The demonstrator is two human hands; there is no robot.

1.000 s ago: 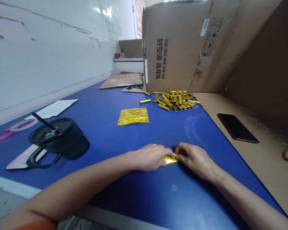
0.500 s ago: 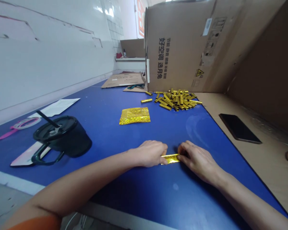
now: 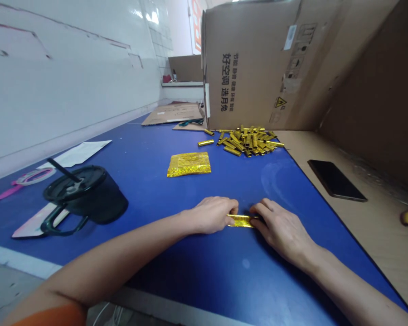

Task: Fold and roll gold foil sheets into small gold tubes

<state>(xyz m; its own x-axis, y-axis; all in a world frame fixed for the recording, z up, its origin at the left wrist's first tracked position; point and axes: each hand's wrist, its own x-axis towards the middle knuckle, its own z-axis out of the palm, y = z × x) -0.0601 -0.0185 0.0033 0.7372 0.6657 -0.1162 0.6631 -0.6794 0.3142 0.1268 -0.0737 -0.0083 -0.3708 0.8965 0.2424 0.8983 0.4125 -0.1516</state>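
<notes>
A small strip of shiny gold foil [image 3: 240,221] lies low over the blue tabletop, stretched between my two hands. My left hand [image 3: 215,214] pinches its left end between thumb and curled fingers. At the other end, my right hand [image 3: 279,227] grips the strip the same way, its fingertips partly hidden. Beyond them rests a flat stack of gold foil sheets [image 3: 189,164]. Farther back is a heap of small rolled gold foil tubes [image 3: 248,140], with a few loose tubes to its left, one of them a single tube [image 3: 206,142].
A dark lidded mug with a straw [image 3: 88,194] stands at the left, near a roll of tape [image 3: 37,175] and white paper [image 3: 83,153]. A big cardboard box [image 3: 255,68] rises behind the heap. On the right, a black phone [image 3: 336,179] lies on a cardboard surface.
Both hands still hold the foil strip, which has shifted very slightly away from me. The fingers of both hands have moved a little. The whole view has drifted slightly.
</notes>
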